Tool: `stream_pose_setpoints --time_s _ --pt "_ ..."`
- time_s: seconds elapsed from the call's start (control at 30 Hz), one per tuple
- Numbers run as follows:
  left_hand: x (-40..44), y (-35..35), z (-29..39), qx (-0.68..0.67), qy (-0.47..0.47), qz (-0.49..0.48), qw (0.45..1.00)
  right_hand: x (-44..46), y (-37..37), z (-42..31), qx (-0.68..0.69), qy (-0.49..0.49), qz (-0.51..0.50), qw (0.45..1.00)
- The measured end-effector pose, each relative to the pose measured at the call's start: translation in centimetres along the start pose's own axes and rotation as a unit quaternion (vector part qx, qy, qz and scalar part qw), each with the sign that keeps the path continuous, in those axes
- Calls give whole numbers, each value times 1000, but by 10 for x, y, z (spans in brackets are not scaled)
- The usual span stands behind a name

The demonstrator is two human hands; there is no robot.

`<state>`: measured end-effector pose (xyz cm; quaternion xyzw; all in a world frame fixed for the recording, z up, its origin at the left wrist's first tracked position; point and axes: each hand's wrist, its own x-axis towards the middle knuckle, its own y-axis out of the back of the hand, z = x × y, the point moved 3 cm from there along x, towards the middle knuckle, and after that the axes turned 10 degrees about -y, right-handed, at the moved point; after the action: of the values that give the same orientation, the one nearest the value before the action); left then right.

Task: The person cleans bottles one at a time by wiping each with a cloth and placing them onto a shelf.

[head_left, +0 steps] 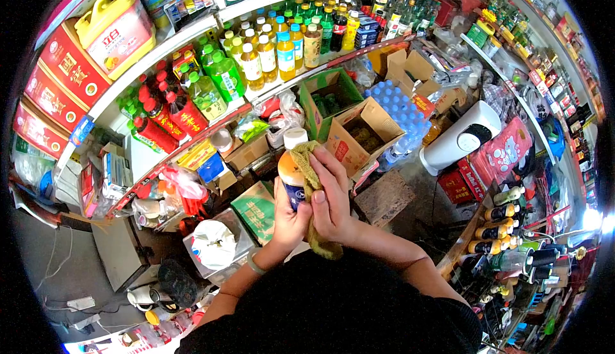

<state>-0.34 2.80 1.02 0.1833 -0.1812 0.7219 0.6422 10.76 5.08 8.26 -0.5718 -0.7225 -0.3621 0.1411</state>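
A bottle (290,169) with a white cap, an orange upper part and a dark blue label stands upright in front of me. My left hand (288,218) is wrapped round its lower left side. A yellow-green cloth (325,246) lies along the bottle's right side and hangs down below. With fingers bent over the cloth, my right hand (331,197) presses it to the bottle. The bottle's base is hidden by my hands.
Ahead, a shelf carries rows of drink bottles (285,52). Open cardboard boxes (364,133) and shrink-wrapped water bottles (400,114) stand below. A white appliance (462,136) is to the right. A white plastic bag (213,244) lies at lower left.
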Motion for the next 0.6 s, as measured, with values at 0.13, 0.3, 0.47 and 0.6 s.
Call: stream_pose_setpoints --time_s 0.13,0.3,0.47,0.6 --pt "1 -4 10 -29 -35 1 999 -1 5 -6 15 -39 46 998" --pt "4 -10 23 -25 -84 42 995 1 2 6 208 -178 52 960" --pt "3 0 27 123 -174 58 975 2 -1 10 343 -318 -40 883" --pt "17 13 44 257 -223 74 937 -12 -7 19 173 -335 -52 925"
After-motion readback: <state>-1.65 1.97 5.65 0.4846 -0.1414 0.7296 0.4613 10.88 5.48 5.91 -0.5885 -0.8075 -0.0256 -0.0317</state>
